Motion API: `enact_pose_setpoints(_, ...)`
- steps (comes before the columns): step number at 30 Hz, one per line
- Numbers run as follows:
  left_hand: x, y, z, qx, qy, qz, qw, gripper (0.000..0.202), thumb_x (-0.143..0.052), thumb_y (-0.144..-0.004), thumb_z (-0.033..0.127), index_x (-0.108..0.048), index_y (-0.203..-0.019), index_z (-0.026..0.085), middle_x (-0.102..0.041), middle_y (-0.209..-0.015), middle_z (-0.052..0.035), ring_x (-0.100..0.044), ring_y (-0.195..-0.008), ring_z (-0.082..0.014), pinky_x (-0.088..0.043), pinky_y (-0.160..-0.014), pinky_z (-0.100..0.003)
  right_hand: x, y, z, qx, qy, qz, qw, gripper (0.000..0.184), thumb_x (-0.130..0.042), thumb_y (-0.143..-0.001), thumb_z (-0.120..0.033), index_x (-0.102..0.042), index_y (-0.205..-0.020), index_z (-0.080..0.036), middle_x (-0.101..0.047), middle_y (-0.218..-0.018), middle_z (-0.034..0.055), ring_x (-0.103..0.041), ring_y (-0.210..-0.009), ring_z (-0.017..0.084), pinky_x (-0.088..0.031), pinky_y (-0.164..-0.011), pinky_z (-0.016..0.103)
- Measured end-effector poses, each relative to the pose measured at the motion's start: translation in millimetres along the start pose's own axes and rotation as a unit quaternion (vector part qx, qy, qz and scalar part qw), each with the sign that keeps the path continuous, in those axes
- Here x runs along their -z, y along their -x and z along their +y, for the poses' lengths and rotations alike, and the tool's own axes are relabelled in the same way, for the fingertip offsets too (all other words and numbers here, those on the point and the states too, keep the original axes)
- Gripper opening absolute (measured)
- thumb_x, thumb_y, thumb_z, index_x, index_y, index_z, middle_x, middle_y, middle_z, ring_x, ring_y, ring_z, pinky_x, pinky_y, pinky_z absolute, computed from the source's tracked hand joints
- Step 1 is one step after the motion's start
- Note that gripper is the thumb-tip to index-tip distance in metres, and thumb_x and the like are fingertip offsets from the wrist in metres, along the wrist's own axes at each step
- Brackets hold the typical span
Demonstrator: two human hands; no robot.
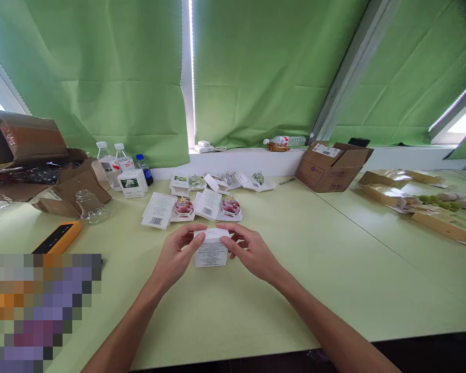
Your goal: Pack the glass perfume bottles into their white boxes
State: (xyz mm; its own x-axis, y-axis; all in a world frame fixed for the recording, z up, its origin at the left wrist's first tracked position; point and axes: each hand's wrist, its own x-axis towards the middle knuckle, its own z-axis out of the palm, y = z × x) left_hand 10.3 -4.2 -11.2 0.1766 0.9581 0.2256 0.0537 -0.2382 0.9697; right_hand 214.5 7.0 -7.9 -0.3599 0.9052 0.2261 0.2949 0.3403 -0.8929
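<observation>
A small white printed carton (211, 254) is between my two hands, its face covered in fine grey text. My left hand (182, 246) grips its upper left edge, thumb on the front corner. At the upper right edge, my right hand (249, 249) holds it the same way, some fingers hidden behind. Just beyond lie two round glass bottles with red floral contents, one on the left (184, 207) and one on the right (230, 206), each beside a flattened white carton (159, 210). Farther back are a green-patterned bottle (196, 182) and clear bottles (258, 178) with opened cartons.
Plastic drink bottles (111, 166) and a white flower-printed box (132, 184) stand at the back left, near a glass jar (89, 207) and an orange device (58, 237). Cardboard boxes (330, 168) sit at the back right. Trays (446, 223) with green items lie far right.
</observation>
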Motion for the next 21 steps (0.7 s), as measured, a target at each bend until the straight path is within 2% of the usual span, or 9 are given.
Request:
enact_pose_setpoints(11, 0.4, 0.1, -0.7, 0.000, 0.001, 0.010, 1.000, 0.028, -0.057, -0.086, 0.039, -0.064, -0.105, 0.020, -0.068, -0.104, -0.0066, -0.064, -0.091, -0.0206, -0.050, -0.075, -0.029, -1.1, -0.3, 0.5, -0.001, -0.036, -0.005, 0.999, 0.039, -0.046, -0.092, -0.048, -0.058, -0.119, -0.024, -0.064, -0.093, 0.0039, -0.059, -0.073, 0.014, -0.057, -0.061, 0.028)
enact_pose_setpoints(21, -0.8, 0.3, 0.9, 0.005, -0.002, 0.015, 1.000, 0.029, -0.057, -0.085, 0.040, -0.064, -0.105, 0.019, -0.069, -0.103, -0.0069, -0.065, -0.090, -0.0212, -0.050, -0.075, -0.029, -0.8, -1.3, 0.7, -0.002, -0.029, -0.003, 1.000, 0.040, -0.047, -0.091, -0.048, -0.058, -0.120, -0.023, -0.065, -0.095, 0.0051, -0.059, -0.074, 0.016, -0.057, -0.061, 0.029)
